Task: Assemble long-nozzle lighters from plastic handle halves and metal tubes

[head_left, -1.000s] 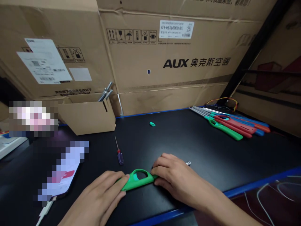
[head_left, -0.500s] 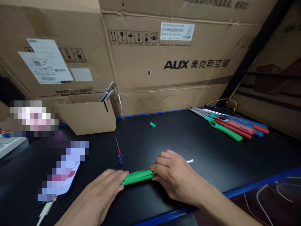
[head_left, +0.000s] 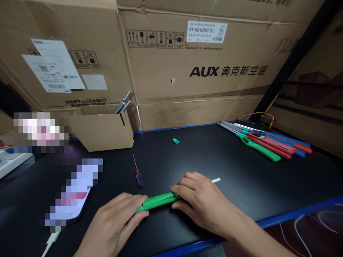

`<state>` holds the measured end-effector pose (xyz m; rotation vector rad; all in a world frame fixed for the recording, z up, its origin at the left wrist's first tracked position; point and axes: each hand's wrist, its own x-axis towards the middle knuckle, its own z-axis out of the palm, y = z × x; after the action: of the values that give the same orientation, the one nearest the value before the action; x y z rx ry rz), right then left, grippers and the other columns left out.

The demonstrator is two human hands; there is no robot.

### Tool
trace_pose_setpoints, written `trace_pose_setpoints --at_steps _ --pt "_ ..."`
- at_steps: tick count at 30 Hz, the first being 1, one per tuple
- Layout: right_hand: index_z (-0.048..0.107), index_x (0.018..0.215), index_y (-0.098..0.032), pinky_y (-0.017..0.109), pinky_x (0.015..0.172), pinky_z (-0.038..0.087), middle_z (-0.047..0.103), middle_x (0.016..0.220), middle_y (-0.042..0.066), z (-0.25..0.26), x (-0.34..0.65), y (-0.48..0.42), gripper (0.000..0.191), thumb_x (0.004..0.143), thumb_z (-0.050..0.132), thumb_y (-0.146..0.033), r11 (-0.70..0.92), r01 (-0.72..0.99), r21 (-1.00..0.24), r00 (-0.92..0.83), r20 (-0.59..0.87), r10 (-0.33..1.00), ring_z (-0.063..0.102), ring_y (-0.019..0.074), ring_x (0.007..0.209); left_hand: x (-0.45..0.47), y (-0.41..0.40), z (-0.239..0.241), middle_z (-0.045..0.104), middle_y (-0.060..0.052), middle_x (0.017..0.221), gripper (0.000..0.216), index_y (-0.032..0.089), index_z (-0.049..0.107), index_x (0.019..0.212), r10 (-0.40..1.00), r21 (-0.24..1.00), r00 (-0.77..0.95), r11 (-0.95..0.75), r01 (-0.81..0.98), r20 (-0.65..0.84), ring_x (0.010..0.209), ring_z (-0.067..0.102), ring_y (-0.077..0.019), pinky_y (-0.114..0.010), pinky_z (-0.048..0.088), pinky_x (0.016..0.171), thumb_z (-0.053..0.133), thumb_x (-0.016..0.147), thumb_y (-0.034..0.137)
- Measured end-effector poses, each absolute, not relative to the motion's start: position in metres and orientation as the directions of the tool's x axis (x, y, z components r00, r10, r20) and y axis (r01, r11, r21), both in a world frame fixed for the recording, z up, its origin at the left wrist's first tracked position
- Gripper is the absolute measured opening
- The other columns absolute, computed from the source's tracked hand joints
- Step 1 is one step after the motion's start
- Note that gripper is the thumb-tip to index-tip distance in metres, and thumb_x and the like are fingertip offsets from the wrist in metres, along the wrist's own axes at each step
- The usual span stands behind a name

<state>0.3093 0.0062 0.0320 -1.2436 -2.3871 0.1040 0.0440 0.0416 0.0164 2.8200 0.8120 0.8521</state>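
Between my two hands lies a green long-nosed lighter (head_left: 158, 202), its handle split along a seam near the right end. My left hand (head_left: 118, 217) is closed on the left end of that handle, thumb below and fingers above. Fingers and thumb of my right hand (head_left: 197, 200) pinch the other end, where the metal tube (head_left: 215, 180) leads off and sticks out past the knuckles. The part under my right fingers is hidden. Beyond the lighter are a purple-handled screwdriver (head_left: 139, 178) and a small teal cap piece (head_left: 175, 141), both lying on the black tabletop (head_left: 160, 164).
Several long-nosed lighters in green, red and blue (head_left: 270, 144) lie piled at the right. An open cardboard box (head_left: 107, 134) holding metal tubes (head_left: 124, 102) stands at the back left. Left of me is a phone (head_left: 77, 200) with a cable (head_left: 52, 239). Large cardboard (head_left: 160, 64) lines the back.
The seam at the right end of the green handle looks narrower. My left thumb has shifted into view under the left end, and the handle tilts slightly more. The camera view has shifted a little.
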Motion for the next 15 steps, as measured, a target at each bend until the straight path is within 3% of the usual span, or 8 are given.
trace_pose_setpoints --at_steps 11,13,15 --pt "0.064 0.082 -0.015 0.033 0.062 0.035 0.062 0.073 0.003 0.039 0.303 0.015 0.019 0.095 0.051 -0.019 0.671 0.709 -0.214 -0.553 0.422 0.719 0.043 0.0177 0.065 0.055 0.038 0.029 0.074 0.000 0.085 0.021 0.023 0.064 0.113 0.533 0.202 0.701 -0.840 0.503 0.473 0.068 0.070 -0.0159 -0.024 0.057 0.065 0.056 0.095 0.028" --pt "0.065 0.089 -0.016 0.034 0.065 0.038 0.065 0.077 0.003 0.047 0.303 0.015 0.013 0.096 0.054 -0.021 0.661 0.722 -0.204 -0.530 0.451 0.718 0.048 0.0181 0.069 0.056 0.038 0.034 0.074 0.001 0.085 0.021 0.025 0.066 0.112 0.597 0.291 0.674 -0.802 0.522 0.435 0.068 0.069 -0.0158 -0.023 0.056 0.065 0.057 0.094 0.030" --pt "0.065 0.098 -0.015 0.035 0.075 0.042 0.068 0.086 0.004 0.056 0.304 0.012 0.009 0.095 0.059 -0.022 0.667 0.723 -0.179 -0.480 0.564 0.672 0.055 0.0198 0.082 0.056 0.037 0.039 0.074 0.001 0.089 0.021 0.028 0.069 0.109 0.727 0.493 0.600 -0.678 0.546 0.335 0.075 0.070 -0.0156 -0.020 0.055 0.069 0.057 0.093 0.034"
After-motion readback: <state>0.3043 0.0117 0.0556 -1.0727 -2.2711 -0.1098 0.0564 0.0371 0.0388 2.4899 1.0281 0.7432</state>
